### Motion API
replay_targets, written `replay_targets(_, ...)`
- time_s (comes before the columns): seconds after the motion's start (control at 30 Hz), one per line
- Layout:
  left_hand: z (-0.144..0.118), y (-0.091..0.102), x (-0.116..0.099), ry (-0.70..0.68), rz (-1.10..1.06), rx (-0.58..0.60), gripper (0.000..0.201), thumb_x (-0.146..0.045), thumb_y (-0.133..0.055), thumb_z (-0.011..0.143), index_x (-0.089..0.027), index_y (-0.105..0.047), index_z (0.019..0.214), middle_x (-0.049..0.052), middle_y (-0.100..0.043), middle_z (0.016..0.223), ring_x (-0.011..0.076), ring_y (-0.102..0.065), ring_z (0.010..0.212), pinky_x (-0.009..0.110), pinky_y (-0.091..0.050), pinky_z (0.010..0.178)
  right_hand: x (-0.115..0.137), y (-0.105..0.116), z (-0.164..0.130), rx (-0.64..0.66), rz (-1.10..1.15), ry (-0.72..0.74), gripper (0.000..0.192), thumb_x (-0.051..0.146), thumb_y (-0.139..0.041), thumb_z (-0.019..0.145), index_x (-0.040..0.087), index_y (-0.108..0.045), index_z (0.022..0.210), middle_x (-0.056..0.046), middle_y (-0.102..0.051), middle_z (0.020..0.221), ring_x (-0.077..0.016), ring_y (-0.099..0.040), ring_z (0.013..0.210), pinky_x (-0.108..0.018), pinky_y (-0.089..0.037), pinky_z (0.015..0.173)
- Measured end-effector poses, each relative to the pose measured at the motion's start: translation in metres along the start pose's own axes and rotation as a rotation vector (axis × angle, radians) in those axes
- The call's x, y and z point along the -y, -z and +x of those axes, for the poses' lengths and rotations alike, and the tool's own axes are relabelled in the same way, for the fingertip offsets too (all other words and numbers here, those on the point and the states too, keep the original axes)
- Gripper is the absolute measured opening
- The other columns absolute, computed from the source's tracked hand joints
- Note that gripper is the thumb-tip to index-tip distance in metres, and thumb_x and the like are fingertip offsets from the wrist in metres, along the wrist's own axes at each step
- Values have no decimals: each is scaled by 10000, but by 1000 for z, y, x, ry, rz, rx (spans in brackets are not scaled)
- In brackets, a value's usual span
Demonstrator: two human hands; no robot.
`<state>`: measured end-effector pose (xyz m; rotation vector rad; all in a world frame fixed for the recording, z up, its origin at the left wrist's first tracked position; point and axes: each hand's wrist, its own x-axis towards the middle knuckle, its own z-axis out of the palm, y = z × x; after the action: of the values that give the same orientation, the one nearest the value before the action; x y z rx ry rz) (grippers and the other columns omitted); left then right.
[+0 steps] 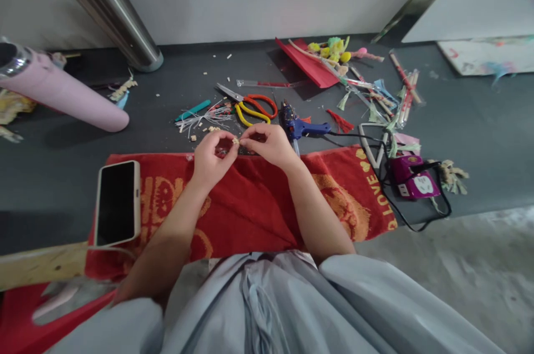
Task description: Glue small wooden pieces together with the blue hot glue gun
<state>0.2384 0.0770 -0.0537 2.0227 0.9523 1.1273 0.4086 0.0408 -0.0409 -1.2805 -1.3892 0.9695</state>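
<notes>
Two forearms rest on a red towel [250, 204] spread over the dark table [479, 115], a phone [117, 202] lying at its left end. At its far edge the left hand [212, 156] and right hand [269, 145] meet, fingertips of both pinched together on a tiny pale piece [236, 141], just before the scissors [250, 106] and glue gun [298, 126].

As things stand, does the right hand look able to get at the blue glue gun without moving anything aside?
Probably yes. The glue gun lies on the table just beyond the right hand, nothing between them. But its fingers pinch a small piece together with the left hand.
</notes>
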Motion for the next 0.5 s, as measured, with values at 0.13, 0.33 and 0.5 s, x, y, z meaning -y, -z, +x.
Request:
replay_targets(0.13, 18, -6, -3, 66, -101, -86, 98, -250, -657, 780, -185, -621, 844, 14, -668, 802, 111, -644, 693, 228, -541, 665, -2, -1, 1, -131, 92, -8, 114, 274, -640, 769, 164, -667, 771, 6, -648, 715, -86, -538, 605, -239, -438, 597)
replay_targets(0.33, 47, -29, 1, 89, -277, -265, 97, -219, -668, 758, -186, -597, 815, -9, -640, 752, 84, -629, 639, 205, -540, 635, 4, 3, 2, -296, 196, -81, 133, 308, -669, 736, 181, -648, 766, 10, -644, 703, -75, -531, 560, -234, -469, 567)
replay_targets(0.5, 49, -35, 11, -4, -292, -336, 130, -178, -679, 751, -184, -622, 868, -7, -638, 800, 75, -625, 669, 197, -540, 644, 8, 6, 0, -275, 177, -120, 146, 323, -650, 777, 183, -649, 817, -1, -660, 748, -80, -552, 574, -232, -474, 560)
